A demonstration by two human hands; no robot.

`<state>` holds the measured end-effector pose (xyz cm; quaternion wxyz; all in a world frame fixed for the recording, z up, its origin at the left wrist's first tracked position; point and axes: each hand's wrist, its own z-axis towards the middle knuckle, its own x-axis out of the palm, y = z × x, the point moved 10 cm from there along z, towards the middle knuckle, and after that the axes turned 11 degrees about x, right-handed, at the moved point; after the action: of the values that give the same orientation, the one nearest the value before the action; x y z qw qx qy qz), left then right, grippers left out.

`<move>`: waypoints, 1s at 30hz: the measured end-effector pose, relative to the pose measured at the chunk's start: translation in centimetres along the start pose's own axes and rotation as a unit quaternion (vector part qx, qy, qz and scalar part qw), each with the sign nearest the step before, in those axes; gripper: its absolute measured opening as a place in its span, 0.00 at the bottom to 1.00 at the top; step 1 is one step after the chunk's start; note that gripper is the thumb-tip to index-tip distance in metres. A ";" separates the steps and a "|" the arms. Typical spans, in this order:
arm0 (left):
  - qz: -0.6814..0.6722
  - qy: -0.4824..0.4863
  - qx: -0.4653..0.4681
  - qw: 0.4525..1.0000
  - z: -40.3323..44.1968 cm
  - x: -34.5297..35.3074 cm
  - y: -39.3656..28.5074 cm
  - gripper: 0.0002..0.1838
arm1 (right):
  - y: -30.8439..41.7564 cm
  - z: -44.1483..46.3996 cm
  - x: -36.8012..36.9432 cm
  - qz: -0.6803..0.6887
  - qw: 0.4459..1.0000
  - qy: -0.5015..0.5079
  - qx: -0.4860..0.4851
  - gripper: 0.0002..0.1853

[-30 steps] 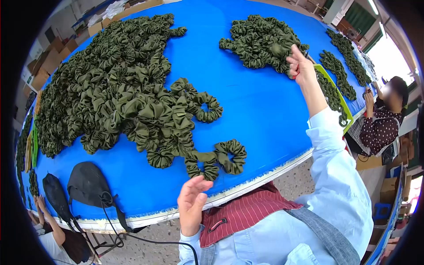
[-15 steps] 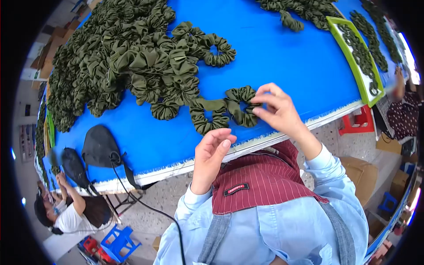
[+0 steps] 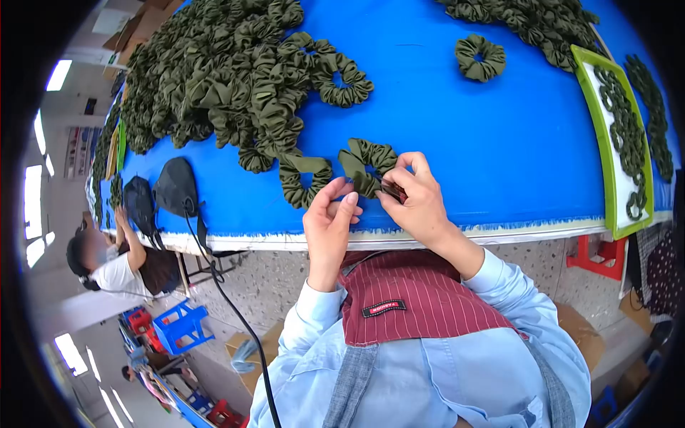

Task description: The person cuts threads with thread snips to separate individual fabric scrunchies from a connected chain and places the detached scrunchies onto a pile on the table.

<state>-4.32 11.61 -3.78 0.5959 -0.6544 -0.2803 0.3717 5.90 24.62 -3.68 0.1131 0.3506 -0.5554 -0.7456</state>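
A dark green scrunchie (image 3: 366,162) lies on the blue table between my hands, near the front edge. My right hand (image 3: 416,196) is closed at its right side, around a small dark tool (image 3: 393,190) with a reddish part, mostly hidden by the fingers. My left hand (image 3: 330,221) has thumb and forefinger pinched together by the scrunchie's lower left edge; whatever they hold is too small to make out. Another green scrunchie (image 3: 291,187) lies just left, close to my left fingertips.
A large heap of green scrunchies (image 3: 221,78) covers the table's left side. One single scrunchie (image 3: 480,57) lies farther back, near another pile (image 3: 531,25). At right stands a green-rimmed tray (image 3: 610,153). Black bags (image 3: 176,187) sit at left, beyond which a person (image 3: 118,267) works.
My right hand has gone from loosely spread fingers to a closed grip on the small tool. My left fingers have come up to the scrunchie. The far single scrunchie now lies flat. The view has turned.
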 end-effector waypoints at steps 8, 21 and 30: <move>0.024 -0.021 0.022 0.999 -1.2 -1.8 -0.1 0.10 | 0.8 -1.5 0.5 0.087 0.994 0.053 0.051 0.09; -0.336 -0.019 -0.099 0.936 -3.6 -5.9 0.7 0.05 | 1.9 -7.3 6.1 0.272 0.919 0.139 0.249 0.07; -0.144 0.166 -0.009 0.976 -2.3 -7.5 -0.8 0.04 | 8.1 -3.6 3.2 0.096 0.993 0.062 0.011 0.10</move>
<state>-6.63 4.38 -1.83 0.6751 -0.6652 -0.2723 0.1660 4.14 17.23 1.87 0.2146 0.3420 -0.5868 -0.7019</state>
